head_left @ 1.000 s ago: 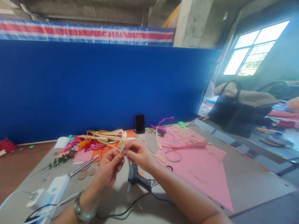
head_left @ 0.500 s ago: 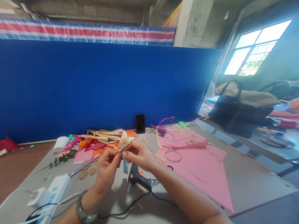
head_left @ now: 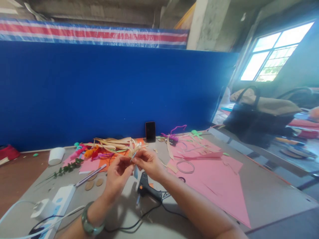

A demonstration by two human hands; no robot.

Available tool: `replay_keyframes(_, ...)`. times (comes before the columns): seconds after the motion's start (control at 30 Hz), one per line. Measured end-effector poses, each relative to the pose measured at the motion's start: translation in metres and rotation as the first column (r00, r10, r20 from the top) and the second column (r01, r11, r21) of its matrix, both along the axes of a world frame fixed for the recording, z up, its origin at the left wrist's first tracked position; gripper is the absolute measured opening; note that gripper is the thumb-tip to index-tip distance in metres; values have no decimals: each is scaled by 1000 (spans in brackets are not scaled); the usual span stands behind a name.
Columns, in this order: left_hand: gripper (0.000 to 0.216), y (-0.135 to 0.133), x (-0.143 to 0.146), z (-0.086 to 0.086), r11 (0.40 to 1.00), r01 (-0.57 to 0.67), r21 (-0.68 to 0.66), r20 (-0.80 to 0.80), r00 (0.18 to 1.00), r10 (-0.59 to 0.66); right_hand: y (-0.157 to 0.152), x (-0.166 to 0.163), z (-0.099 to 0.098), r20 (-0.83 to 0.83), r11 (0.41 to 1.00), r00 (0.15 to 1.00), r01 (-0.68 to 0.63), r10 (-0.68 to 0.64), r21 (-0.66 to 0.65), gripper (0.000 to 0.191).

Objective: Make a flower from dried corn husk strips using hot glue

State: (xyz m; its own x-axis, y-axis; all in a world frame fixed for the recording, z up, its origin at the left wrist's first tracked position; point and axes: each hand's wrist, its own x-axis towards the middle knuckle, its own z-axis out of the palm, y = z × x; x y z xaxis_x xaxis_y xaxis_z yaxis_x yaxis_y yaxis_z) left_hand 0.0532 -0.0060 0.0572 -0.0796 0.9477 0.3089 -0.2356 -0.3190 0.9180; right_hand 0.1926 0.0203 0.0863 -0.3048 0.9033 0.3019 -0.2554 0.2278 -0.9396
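Observation:
Above the table my left hand (head_left: 117,177) and my right hand (head_left: 148,165) meet, both closed in a pinch on the base of a small cream flower that looks made of dried husk (head_left: 136,145). Its pale petals stick up over my fingertips. A light blue strip (head_left: 136,172), like ribbon or paper, is pinched at the flower's base, and its free end hangs below my fingers. Just under my hands a black glue gun (head_left: 151,191) lies on its side, with a clear glue stick near it. My fingers hide the exact place where strip and flower join.
Dried husk strips (head_left: 113,143), a green sprig (head_left: 66,169) and a white cup (head_left: 56,156) lie left, with a pen (head_left: 91,176) and wooden discs. At the front left is a power strip (head_left: 59,205). Pink paper (head_left: 211,186) covers the right; a phone (head_left: 150,132) leans on the blue partition.
The white cup has shifted left and tipped to a new angle. My fingers have turned the flower, and its petals now look more spread. The blue strip's hanging end has swung slightly right.

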Motion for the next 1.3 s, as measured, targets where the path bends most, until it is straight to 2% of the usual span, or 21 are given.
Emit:
replay_keyframes(0.1, 31, 5, -6, 4, 994, 105, -30, 46, 993, -104, 0, 5, 2, 30, 998, 998, -58, 57, 11, 34)
replay_keyframes(0.2, 17, 9, -13, 11, 978, 205, -39, -28, 978, -206, 0, 8, 4, 98, 992, 988, -125, 122, 25, 31)
replay_keyframes(0.47, 25, 12, -20, 13, 966, 252, -54, -54, 965, -255, 2, 14, 5, 178, 960, 954, -261, 240, 103, 24)
replay_keyframes(0.63, 22, 12, -24, 20, 928, 355, -113, 21, 935, -355, 3, 16, 6, 196, 945, 930, -324, 310, 42, 23)
replay_keyframes(0.8, 24, 16, -30, 23, 905, 415, -93, -60, 905, -421, 5, 17, 3, 167, 931, 918, -364, 361, -14, 24)
replay_keyframes(1.1, 19, 25, -37, 7, 944, 327, -44, -222, 918, -329, 14, 15, -6, 161, 957, 944, -278, 287, -77, 27)
replay_keyframes(1.3, 18, 19, -33, 11, 987, 159, 2, -382, 912, -147, 13, 15, -5, 210, 989, 966, -149, 151, -26, 28)
